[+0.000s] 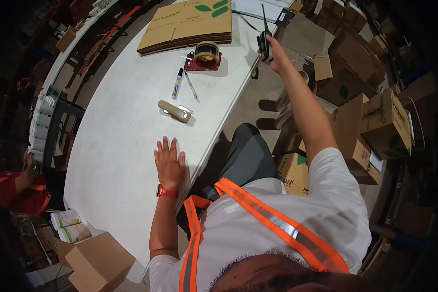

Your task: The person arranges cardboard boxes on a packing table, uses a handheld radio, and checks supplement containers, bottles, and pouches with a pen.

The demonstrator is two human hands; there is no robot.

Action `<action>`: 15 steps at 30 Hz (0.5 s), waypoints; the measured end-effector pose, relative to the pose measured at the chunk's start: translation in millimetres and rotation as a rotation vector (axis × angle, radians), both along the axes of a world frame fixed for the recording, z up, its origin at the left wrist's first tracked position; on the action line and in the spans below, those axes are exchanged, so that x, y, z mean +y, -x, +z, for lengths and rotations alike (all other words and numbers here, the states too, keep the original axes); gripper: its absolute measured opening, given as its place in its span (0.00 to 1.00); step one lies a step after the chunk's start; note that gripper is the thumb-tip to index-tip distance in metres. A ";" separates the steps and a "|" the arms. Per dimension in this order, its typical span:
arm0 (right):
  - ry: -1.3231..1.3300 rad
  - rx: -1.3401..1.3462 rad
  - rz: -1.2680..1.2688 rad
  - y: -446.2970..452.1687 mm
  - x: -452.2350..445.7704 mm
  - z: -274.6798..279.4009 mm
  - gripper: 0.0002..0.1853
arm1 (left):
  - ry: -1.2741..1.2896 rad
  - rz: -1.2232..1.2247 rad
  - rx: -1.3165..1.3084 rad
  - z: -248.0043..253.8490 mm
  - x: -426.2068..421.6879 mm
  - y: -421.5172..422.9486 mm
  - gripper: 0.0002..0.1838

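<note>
My left hand (170, 164) lies flat, palm down, on the white table (126, 131), with fingers stretched out and a red watch (167, 191) on the wrist. Past its fingertips is a tan-handled box cutter (175, 111), as it appears. A marker (178, 84) and a pen (192, 86) lie farther up, below a red tape dispenser (205, 60) with a roll of tape. Out over the table's right edge, my right hand (276, 54) is closed around a black two-way radio (265, 44), its antenna pointing up.
Flattened cardboard boxes (187, 27) are stacked at the table's far end. An open carton (100, 260) and two white tubs (70, 225) are at the lower left. Several cartons (385, 121) crowd the right side. Another person in red (22, 194) is at far left.
</note>
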State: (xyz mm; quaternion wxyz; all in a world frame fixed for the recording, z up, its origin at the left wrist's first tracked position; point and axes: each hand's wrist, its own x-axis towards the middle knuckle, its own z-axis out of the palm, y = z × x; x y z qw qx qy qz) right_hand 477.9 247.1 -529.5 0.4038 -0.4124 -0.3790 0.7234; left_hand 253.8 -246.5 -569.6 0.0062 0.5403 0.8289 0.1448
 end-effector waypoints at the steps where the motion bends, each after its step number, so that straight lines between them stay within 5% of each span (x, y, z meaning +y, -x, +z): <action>1: 0.035 0.027 0.004 0.8 15.7 -17.4 0.22 | 0.036 0.014 0.006 2.5 2.1 -0.3 0.29; 5: -0.329 -0.405 -0.027 18.3 97.5 -90.8 0.31 | 0.123 0.042 0.007 5.9 8.3 -6.1 0.29; 8: -0.591 -0.737 -0.101 31.3 102.2 -50.5 0.43 | 0.149 0.023 0.021 9.3 10.3 -8.9 0.30; 15: -0.563 -0.933 -0.216 82.6 135.3 -49.3 0.29 | 0.159 -0.015 0.044 5.2 12.8 -4.9 0.31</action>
